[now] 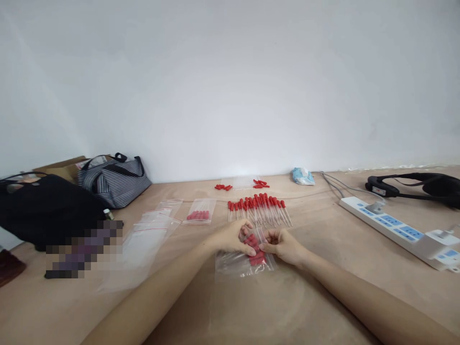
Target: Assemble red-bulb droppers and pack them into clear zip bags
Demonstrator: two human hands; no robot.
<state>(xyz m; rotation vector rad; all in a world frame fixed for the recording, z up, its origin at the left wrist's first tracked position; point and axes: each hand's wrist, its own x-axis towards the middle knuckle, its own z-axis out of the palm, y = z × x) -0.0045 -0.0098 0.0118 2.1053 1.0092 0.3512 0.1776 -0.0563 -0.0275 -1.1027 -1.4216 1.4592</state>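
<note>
Clear plastic is letting red droppers (pixel 257 259) show inside a bag (pixel 232 267) near the middle of the table (pixel 305 306). The left hand (pixel 232 237) is curling half closed around it, while the right hand (pixel 286 245) is pinching its side between thumb and fingers, seemingly keeping it steady. Loose droppers (pixel 256 203) are fanning out just beyond, red ends toward the far edge, probably for easy picking. Room for moving is stretching rightward to the power strip (pixel 386 224).
</note>
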